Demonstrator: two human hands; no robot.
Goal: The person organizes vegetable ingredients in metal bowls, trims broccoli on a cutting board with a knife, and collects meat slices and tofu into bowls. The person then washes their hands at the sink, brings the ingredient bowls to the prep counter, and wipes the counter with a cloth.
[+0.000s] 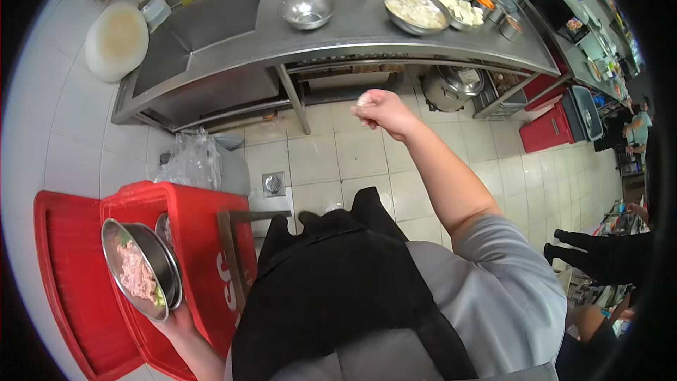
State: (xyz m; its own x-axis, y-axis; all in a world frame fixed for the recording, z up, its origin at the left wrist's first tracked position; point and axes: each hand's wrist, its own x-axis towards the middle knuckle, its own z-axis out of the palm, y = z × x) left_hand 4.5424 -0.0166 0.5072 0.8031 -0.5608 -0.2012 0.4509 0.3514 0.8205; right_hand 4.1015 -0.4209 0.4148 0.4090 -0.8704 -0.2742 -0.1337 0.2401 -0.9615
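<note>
The left hand (175, 322), lower left of the frame, is curled round the lower edge of a steel bowl (159, 257), which tilts just above it. Pale pink meat (135, 271) and a bit of green lie in the bowl, beyond the fingers. The open red cooler (201, 247) is beneath and beside it. Well apart, at upper centre, the right hand (384, 113) has fingers bunched together; whether they pinch anything, I cannot tell. A steel counter (338, 37) crosses the top.
</note>
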